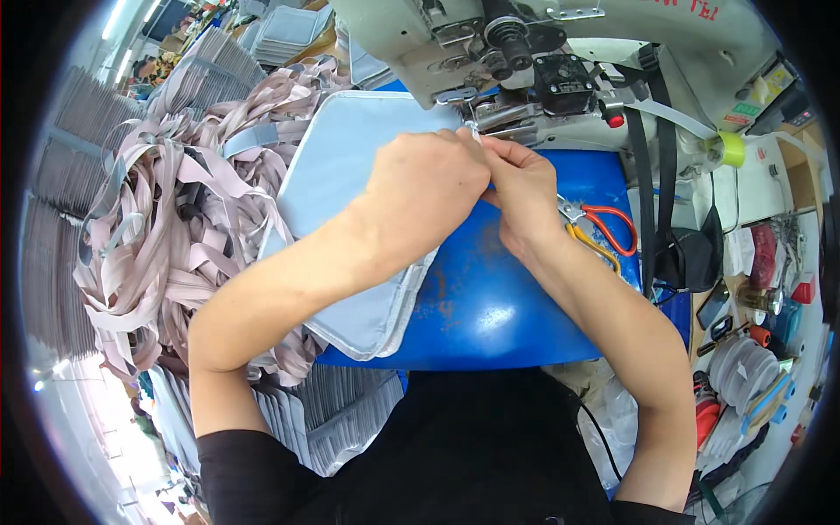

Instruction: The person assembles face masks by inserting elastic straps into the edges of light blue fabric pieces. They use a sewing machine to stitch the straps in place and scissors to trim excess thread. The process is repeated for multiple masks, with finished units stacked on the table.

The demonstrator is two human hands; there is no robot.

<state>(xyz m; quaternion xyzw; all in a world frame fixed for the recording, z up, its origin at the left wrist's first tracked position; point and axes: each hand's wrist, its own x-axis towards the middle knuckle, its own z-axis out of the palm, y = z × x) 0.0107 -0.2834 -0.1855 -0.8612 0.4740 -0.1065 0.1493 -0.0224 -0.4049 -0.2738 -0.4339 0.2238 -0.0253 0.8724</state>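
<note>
My left hand [429, 179] and my right hand [528, 184] meet just in front of the needle area of a pale green sewing machine [398, 39]. Both hands are closed, their fingertips pinched together. A small whitish bit shows at the fingertips, too small to name. Under my left hand and forearm lies a light blue-grey fabric panel [341, 131] with rounded, stitched edges, stacked on at least one more. Right of my right wrist are scissors or snips [610, 232] with one red and one yellow handle, resting on the blue work surface [490, 297].
A heap of pinkish-grey fabric strips [188, 254] lies at the left, beside tall stacks of grey panels [66, 280]. Black straps [665, 166] hang by the machine. A yellow-green tape roll [728, 150] sits at its right. Jars and tools clutter the right-hand shelf.
</note>
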